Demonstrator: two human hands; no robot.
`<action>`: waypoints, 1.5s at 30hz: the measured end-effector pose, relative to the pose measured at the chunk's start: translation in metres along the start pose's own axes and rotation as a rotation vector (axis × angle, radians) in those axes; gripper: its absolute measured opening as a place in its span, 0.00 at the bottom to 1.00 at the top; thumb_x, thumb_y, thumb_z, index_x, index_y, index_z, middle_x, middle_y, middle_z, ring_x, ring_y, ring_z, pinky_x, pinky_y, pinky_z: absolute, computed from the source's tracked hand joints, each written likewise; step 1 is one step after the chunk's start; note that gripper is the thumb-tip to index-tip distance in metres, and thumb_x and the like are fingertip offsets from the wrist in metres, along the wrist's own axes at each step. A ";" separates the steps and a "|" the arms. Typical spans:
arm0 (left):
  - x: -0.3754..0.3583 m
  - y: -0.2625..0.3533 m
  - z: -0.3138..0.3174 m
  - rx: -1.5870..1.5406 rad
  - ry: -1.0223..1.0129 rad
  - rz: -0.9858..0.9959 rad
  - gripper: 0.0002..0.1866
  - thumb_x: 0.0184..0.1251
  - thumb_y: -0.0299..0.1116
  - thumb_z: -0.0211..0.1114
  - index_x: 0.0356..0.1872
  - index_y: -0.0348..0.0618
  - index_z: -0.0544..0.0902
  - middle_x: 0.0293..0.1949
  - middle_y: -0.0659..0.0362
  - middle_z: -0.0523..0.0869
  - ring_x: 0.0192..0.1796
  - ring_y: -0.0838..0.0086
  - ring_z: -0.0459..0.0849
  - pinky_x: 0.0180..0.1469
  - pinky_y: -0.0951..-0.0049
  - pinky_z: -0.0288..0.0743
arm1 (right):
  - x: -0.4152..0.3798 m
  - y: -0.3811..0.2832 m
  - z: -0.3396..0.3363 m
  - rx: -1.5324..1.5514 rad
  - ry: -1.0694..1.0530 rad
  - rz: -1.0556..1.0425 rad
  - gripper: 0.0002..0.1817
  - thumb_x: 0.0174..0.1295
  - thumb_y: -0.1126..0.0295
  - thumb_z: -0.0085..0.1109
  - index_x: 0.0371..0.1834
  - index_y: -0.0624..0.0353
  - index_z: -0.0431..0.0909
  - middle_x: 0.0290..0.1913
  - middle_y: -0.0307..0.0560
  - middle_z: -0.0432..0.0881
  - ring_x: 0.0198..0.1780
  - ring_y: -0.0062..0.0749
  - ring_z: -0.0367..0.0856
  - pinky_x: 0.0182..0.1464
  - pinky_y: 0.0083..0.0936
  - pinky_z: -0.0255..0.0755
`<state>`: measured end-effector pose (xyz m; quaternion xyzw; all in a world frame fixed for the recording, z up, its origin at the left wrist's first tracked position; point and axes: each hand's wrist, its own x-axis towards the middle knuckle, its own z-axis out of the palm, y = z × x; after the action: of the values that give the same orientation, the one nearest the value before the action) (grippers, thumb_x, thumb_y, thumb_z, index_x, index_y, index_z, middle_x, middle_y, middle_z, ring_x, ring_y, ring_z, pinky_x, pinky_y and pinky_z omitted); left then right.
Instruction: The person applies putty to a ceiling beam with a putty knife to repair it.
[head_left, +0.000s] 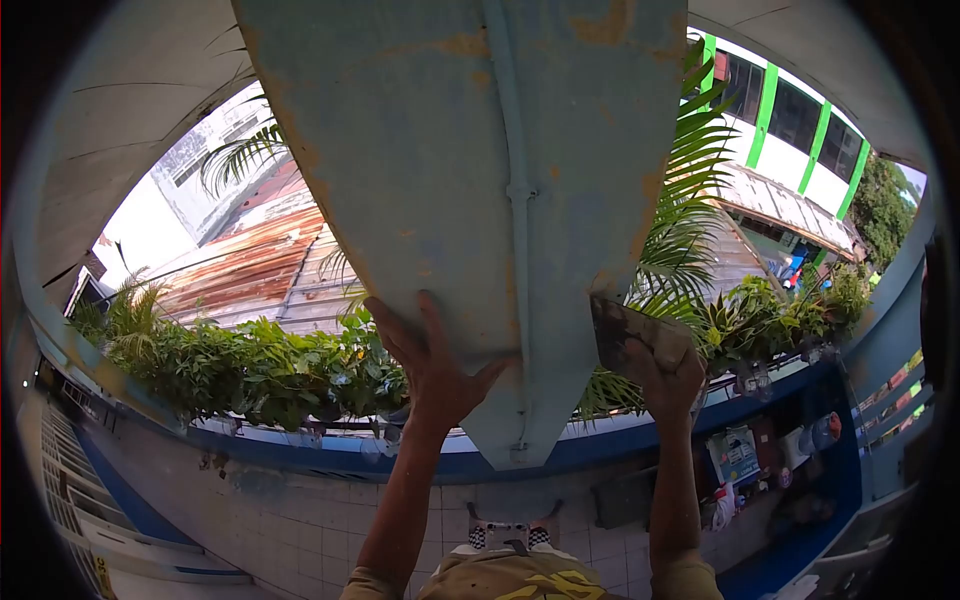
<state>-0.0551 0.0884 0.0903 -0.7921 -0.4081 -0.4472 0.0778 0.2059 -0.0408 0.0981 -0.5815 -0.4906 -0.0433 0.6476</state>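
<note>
A tall blue-green pillar (420, 180) with worn, brownish patches stands right in front of me. Down its face runs a thin painted conduit (519, 240) with a small fitting partway. My left hand (440, 375) rests against the pillar's left side, fingers spread, holding nothing. On the other side, my right hand (668, 370) is wrapped around a flat, dark, stained scraper (612, 335), whose edge lies at the pillar's right edge. The fingers hide much of the scraper's grip end.
Potted plants (250, 370) line the blue ledge (330, 458) behind the pillar. Palm fronds (685, 200) hang close on the right. A table with papers and bags (740, 460) stands lower right. Below me is a tiled floor (300, 510); rusty roofs (250, 265) lie beyond.
</note>
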 end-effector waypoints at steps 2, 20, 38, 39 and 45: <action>-0.002 0.000 0.000 0.008 -0.003 -0.004 0.81 0.37 0.71 0.81 0.83 0.49 0.33 0.77 0.29 0.20 0.80 0.32 0.21 0.74 0.27 0.39 | 0.002 -0.003 -0.003 -0.017 -0.003 0.007 0.18 0.54 0.69 0.80 0.43 0.66 0.84 0.36 0.48 0.90 0.35 0.29 0.89 0.40 0.28 0.81; -0.043 0.015 0.042 0.049 0.026 -0.095 0.79 0.43 0.70 0.79 0.82 0.44 0.30 0.74 0.23 0.20 0.76 0.22 0.20 0.64 0.12 0.35 | 0.002 -0.005 -0.007 -0.118 -0.171 -0.047 0.15 0.54 0.69 0.80 0.37 0.66 0.83 0.31 0.49 0.89 0.31 0.33 0.89 0.37 0.28 0.79; -0.049 0.004 0.045 0.049 0.009 -0.064 0.77 0.46 0.69 0.78 0.82 0.45 0.31 0.74 0.24 0.19 0.76 0.24 0.19 0.65 0.14 0.32 | 0.026 -0.032 0.006 -0.130 -0.209 -0.174 0.13 0.51 0.72 0.79 0.28 0.65 0.81 0.23 0.49 0.80 0.22 0.41 0.80 0.28 0.34 0.72; -0.052 0.005 0.045 0.035 -0.002 -0.079 0.76 0.47 0.69 0.78 0.82 0.45 0.31 0.74 0.24 0.20 0.76 0.24 0.20 0.65 0.14 0.31 | 0.026 -0.034 0.008 -0.128 -0.215 -0.168 0.13 0.51 0.72 0.79 0.28 0.65 0.81 0.23 0.49 0.80 0.22 0.41 0.80 0.28 0.34 0.72; -0.047 0.009 0.042 0.010 0.026 -0.037 0.75 0.48 0.67 0.78 0.82 0.47 0.32 0.74 0.24 0.20 0.76 0.23 0.21 0.66 0.15 0.33 | 0.025 -0.034 0.001 -0.241 -0.324 -0.308 0.13 0.55 0.69 0.77 0.31 0.63 0.80 0.24 0.49 0.80 0.24 0.42 0.81 0.26 0.35 0.71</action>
<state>-0.0343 0.0754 0.0313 -0.7780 -0.4240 -0.4570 0.0785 0.1969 -0.0384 0.1393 -0.5723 -0.6620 -0.1057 0.4723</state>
